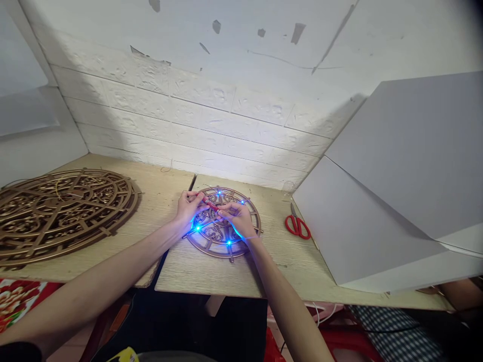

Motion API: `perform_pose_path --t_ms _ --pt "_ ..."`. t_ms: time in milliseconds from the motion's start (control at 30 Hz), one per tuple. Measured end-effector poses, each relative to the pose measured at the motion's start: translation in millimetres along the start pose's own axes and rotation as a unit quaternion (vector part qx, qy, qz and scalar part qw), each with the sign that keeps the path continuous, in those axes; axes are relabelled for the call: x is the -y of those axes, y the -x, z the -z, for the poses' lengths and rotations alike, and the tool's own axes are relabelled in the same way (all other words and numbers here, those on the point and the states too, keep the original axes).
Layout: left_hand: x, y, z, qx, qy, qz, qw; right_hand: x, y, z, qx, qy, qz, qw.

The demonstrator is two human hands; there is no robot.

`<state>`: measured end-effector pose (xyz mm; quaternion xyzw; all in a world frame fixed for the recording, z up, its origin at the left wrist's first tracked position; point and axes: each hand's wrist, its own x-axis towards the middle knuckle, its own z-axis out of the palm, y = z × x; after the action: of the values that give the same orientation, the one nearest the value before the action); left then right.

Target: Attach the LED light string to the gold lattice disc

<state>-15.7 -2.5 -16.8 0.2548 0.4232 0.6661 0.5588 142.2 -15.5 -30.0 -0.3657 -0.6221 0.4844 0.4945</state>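
- So the small round lattice disc (222, 229) is lying flat on the wooden table (302, 261), glowing with blue lights, sitting close to the near edge.
- Left hand (188, 207) and right hand (237, 218) are resting on it, fingers curled around a thin red tool (210, 204) between them.
- Red scissors (297, 225) are lying just to the right, well apart.
- Big lattice disc (62, 213) is hogging the left side; white boards (396, 201) are crowding the right.

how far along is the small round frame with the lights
Done: several blue lights already glow around the small round frame. In hand: left hand and right hand hold a thin red piece over its upper part. Left: the big frame stack shows no lights; red scissors lie unused.
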Motion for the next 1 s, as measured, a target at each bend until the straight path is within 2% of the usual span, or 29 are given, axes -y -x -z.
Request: perform_pose_path --t_ms 433,733,1000 --pt "-11 2 -1.2 0.014 0.008 0.008 1.000 19 5 -4 0.009 -0.015 -0.012 1.000" --pt "-9 3 0.6 0.023 0.011 -0.017 1.000 14 4 -3 0.009 -0.025 -0.025 0.999" --pt "-6 -1 1.9 0.025 0.009 -0.026 0.999 2 1 -5 0.010 -0.015 -0.005 1.000"
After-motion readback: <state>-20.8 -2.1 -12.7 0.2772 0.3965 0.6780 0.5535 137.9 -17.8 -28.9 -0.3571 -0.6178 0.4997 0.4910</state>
